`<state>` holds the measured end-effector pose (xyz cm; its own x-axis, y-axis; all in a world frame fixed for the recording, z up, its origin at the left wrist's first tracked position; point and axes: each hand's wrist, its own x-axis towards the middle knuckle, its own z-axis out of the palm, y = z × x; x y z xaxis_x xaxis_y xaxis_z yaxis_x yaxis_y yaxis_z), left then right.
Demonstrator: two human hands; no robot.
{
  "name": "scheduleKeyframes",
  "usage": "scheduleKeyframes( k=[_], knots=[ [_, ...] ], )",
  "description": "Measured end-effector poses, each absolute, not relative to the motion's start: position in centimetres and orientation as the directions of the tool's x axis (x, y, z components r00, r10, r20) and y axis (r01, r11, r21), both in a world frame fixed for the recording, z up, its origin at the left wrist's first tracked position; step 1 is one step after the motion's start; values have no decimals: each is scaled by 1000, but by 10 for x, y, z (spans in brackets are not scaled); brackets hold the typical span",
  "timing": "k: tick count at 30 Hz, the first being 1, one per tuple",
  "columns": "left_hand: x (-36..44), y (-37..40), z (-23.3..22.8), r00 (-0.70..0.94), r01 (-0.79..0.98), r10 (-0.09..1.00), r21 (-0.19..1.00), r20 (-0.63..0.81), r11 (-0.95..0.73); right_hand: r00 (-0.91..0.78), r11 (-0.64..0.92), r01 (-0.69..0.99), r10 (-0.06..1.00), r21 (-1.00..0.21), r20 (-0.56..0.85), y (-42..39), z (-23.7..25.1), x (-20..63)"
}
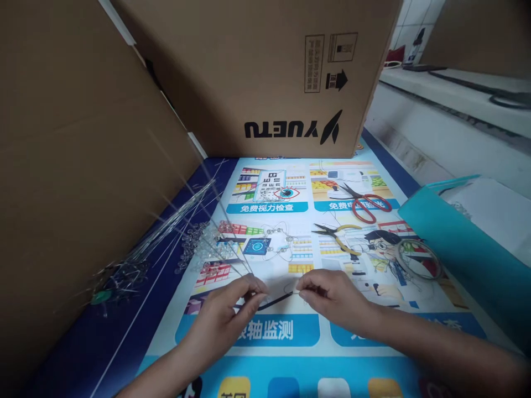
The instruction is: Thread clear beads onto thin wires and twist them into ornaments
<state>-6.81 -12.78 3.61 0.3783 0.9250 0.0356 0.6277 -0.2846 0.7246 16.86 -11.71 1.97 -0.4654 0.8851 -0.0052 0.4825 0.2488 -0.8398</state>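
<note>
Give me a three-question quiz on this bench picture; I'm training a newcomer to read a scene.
1. True or false: the scissors lie farther from the person than the pliers.
2. What do the left hand and right hand hold between them?
A. a thin dark strand
B. the scissors
C. a coil of wire
3. On which side of the poster do the clear beads lie?

Key:
1. True.
2. A; each hand pinches one end.
3. The person's left, beside loose thin wires.
</note>
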Motion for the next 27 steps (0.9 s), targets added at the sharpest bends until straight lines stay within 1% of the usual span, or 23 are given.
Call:
scheduleKeyframes(
  k=[5, 10, 13, 16, 19, 24, 27],
  knots=[
    [-62, -129, 31, 378, 599, 924, 749, 46, -282, -497, 282, 471, 867, -836, 12, -119, 18, 166],
    [-43, -135, 34, 405, 479, 913, 841, 43, -252, -515, 313, 420, 855, -852, 60, -125, 15, 160],
    [-35, -137, 31, 409, 441, 912, 869, 28, -225, -544, 366, 401, 833, -840, 103, -129, 10, 158],
    [-33, -138, 26, 401, 413, 916, 888, 24, -204, -562, 394, 416, 820, -819, 109, -129, 5, 156],
    [-33, -138, 23, 408, 378, 912, 902, 42, -211, -546, 396, 434, 830, -809, 114, -128, 4, 156],
    [-32, -139, 18, 406, 274, 907, 931, 114, -240, -543, 410, 401, 827, -819, 148, -130, 6, 153],
    [-32, -140, 12, 386, 230, 914, 946, 126, -228, -547, 436, 419, 821, -796, 161, -131, 6, 151]
  ],
)
